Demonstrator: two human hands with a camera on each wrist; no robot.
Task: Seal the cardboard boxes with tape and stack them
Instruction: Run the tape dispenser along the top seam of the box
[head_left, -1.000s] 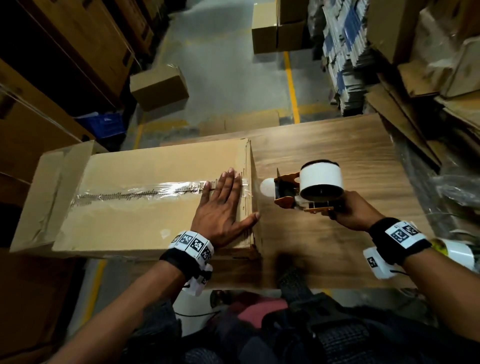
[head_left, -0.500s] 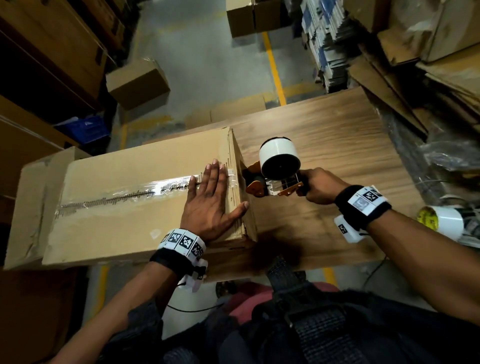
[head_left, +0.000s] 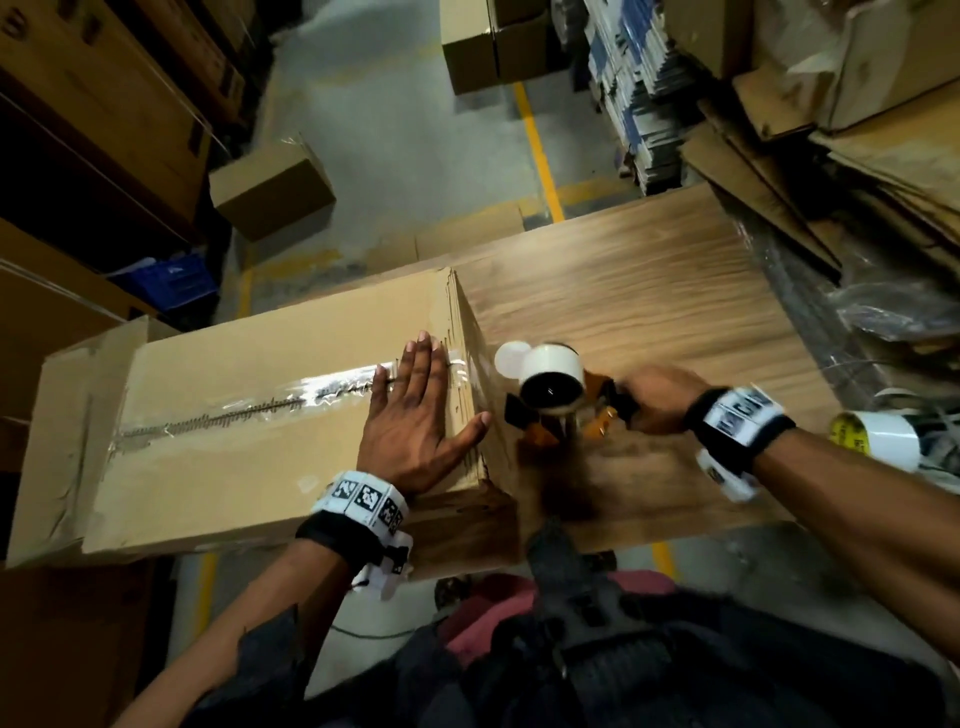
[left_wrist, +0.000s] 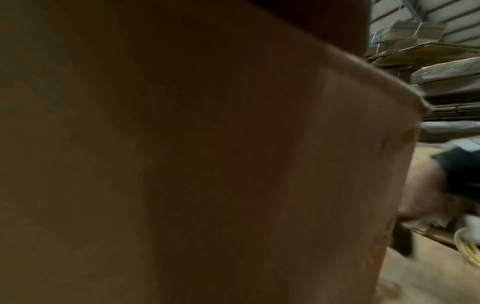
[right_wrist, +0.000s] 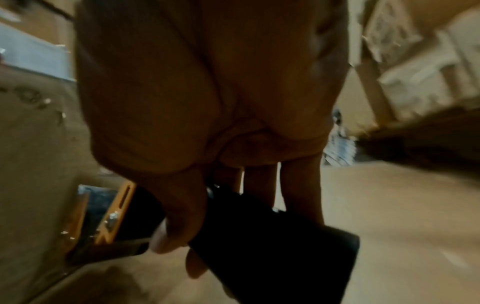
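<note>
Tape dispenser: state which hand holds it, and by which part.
The right hand grips the tape dispenser by its black handle; the left hand presses flat on the box.

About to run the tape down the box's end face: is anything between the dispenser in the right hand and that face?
Nothing visible. The orange tape dispenser in the right hand sits just off the brown cardboard box's end face; only the left hand's thumb overhangs that edge, nearer the person.

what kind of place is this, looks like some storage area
Most likely a warehouse or packing area. Cardboard boxes sit on a concrete floor marked with a yellow line, flattened cardboard is piled beside the wooden table, and the right hand holds a tape dispenser at a long box.
</note>
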